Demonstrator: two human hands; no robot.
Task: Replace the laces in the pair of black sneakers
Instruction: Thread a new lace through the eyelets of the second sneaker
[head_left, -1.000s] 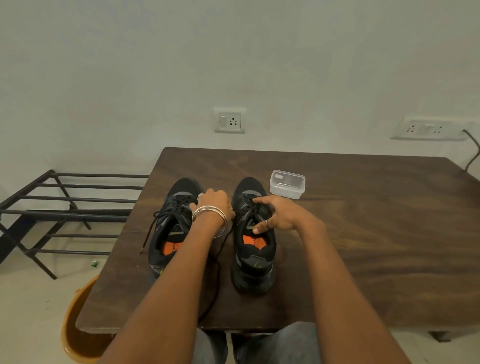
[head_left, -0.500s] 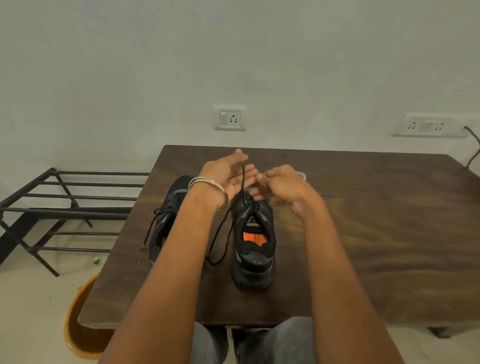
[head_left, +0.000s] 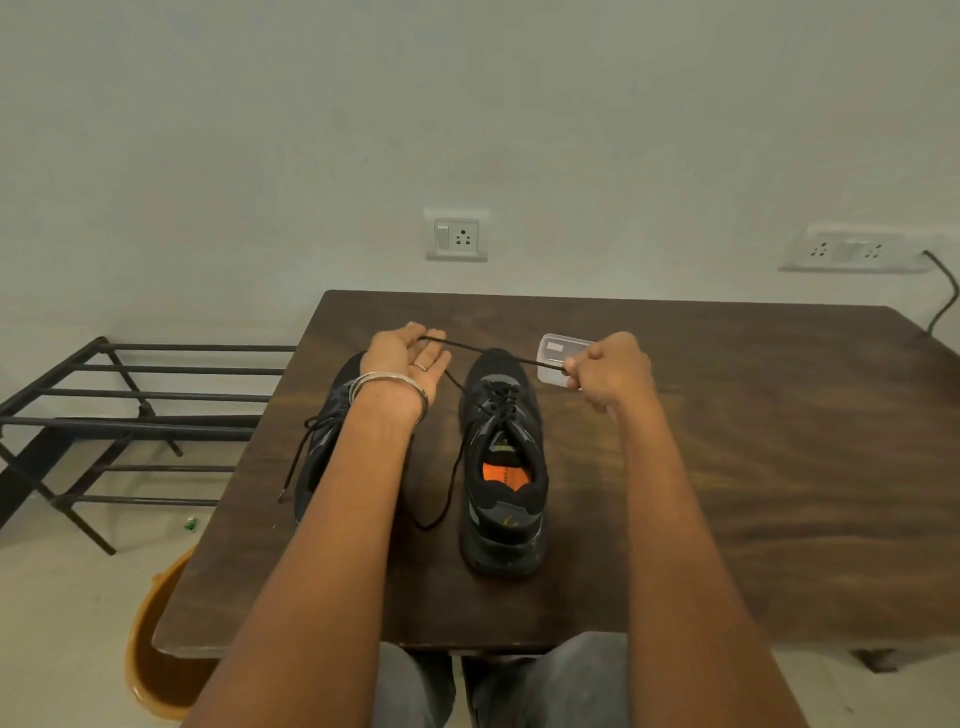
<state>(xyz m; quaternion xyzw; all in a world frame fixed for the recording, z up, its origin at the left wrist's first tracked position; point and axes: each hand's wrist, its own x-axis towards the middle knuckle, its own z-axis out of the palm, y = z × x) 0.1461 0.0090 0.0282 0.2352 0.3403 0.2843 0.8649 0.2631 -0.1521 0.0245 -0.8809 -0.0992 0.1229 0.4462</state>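
Note:
Two black sneakers stand on the dark wooden table (head_left: 727, 441), toes away from me. The right sneaker (head_left: 503, 467) shows an orange insole. The left sneaker (head_left: 324, 441) is mostly hidden behind my left forearm, its lace hanging loose over the side. A black lace (head_left: 488, 352) is stretched taut above the right sneaker between both hands. My left hand (head_left: 405, 358), palm up, pinches one part of it at the fingertips; my right hand (head_left: 608, 371) grips the other in curled fingers. A further stretch of lace drops to the sneaker's eyelets and loops on the table.
A small clear plastic box (head_left: 558, 358) sits behind my right hand. A black metal rack (head_left: 130, 415) stands left of the table. An orange bucket (head_left: 156, 649) is on the floor at the near-left table corner. Wall sockets sit behind, one with a cable.
My hands rose from the right sneaker's tongue, then spread apart, drawing the lace out taut between them. The left hand turned palm up and the right moved rightward in front of the plastic box.

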